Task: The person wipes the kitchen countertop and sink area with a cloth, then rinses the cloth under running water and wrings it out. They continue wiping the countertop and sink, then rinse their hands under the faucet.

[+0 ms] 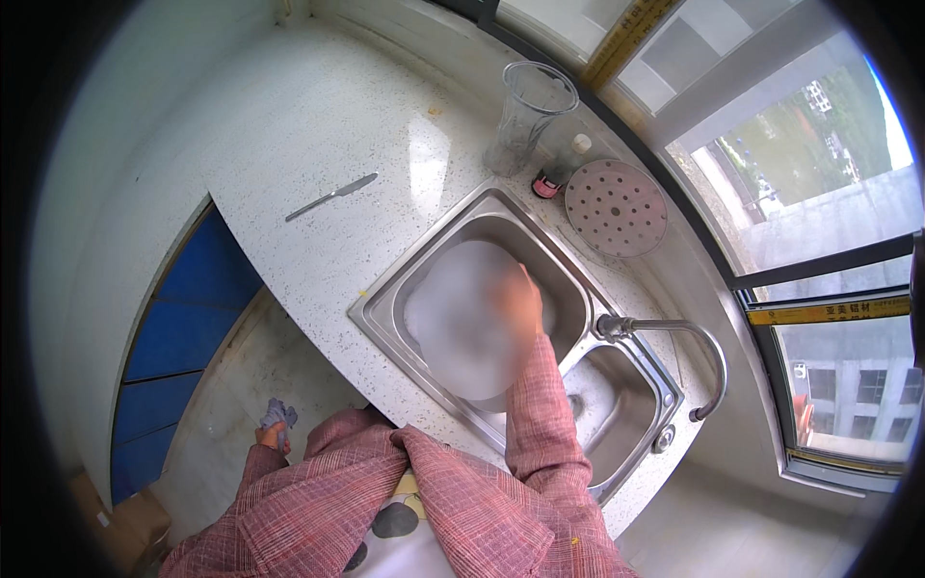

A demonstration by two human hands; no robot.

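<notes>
Over the larger bowl of the stainless steel sink [571,289], my right hand [522,296] is at the right side of a pale round thing [462,325], perhaps a plate or lid. Both are partly blurred, so the fingers and the exact hold are hard to make out. Down at the left, beside the counter, my left hand [272,436] grips a crumpled greyish-purple cloth [278,415]. A table knife [332,196] lies on the speckled white countertop [289,123]. The curved metal faucet [704,339] stands at the sink's right side.
Behind the sink stand a clear glass vase [531,108] and a small bottle [560,172] with a white cap. Beside them is a round perforated plate [616,209]. Windows line the right side. Blue cabinet fronts [162,339] and a cardboard box [130,524] are at the lower left.
</notes>
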